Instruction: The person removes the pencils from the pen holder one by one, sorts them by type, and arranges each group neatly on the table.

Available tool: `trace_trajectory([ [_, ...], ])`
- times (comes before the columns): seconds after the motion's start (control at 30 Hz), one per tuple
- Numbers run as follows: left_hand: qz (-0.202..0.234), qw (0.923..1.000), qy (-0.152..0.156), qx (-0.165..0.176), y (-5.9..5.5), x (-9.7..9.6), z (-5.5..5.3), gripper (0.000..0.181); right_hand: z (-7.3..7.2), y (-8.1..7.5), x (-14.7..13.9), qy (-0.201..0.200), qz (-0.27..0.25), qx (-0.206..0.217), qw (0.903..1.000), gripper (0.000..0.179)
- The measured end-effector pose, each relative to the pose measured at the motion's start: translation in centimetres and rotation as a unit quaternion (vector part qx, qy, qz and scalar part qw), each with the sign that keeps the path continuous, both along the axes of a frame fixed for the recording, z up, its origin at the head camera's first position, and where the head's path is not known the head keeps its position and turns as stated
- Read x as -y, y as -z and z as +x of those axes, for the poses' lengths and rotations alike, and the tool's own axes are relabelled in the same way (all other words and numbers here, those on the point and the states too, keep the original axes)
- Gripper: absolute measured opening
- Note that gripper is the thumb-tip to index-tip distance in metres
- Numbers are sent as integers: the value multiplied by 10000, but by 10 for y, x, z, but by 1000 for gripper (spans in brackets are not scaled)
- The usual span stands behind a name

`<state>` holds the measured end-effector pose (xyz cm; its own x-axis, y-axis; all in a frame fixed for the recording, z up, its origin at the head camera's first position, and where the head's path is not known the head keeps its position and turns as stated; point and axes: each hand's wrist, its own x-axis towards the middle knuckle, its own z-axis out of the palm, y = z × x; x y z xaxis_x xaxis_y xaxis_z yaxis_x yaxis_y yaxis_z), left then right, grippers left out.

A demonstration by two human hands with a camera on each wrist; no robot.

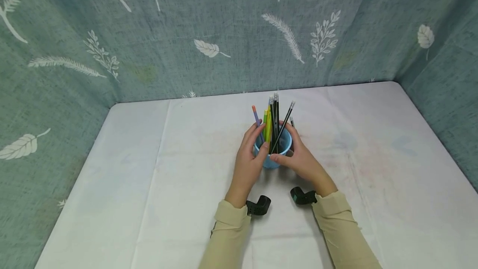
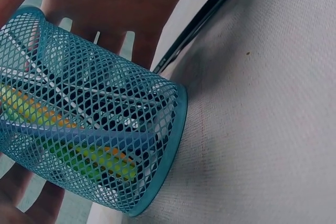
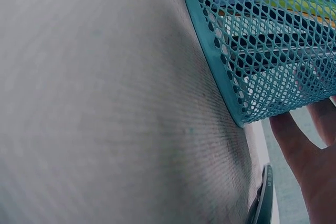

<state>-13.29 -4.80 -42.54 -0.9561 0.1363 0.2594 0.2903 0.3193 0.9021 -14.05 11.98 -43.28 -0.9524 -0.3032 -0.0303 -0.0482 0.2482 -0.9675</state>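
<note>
A light blue mesh pencil cup [image 1: 271, 163] stands on the table between both hands. My left hand [image 1: 248, 157] holds its left side, thumb near the front rim and fingers reaching round the back. My right hand [image 1: 303, 159] grips the opposite side, its thumb at the front rim. Inside lean several black pencils [image 1: 275, 125] with silvery ends, yellow-green ones [image 1: 268, 121] and a purple pencil [image 1: 256, 115] with an orange end. Outside the cup, a black pencil [image 2: 202, 22] lies beside it under my right hand, partly hidden.
A white cloth covers the table [image 1: 186, 186]. Behind and at the sides hangs a grey-green curtain [image 1: 239, 65] with pale leaf prints, meeting the table's far edge. Each wrist wears a black strapped camera, the left one [image 1: 259, 205] close to the right one [image 1: 302, 196].
</note>
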Motion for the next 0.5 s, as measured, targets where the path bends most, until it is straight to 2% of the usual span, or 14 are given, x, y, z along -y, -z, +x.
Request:
trace_trajectory([
  [0.23, -8, 10000, -3, -65, -1, 0, 1, 44, 1, 0, 0, 47, 53, 9, 10000, 89],
  [0.5, 404, 9980, -283, -383, -2, 2, -1, 38, -1, 1, 0, 86, 40, 25, 10000, 88],
])
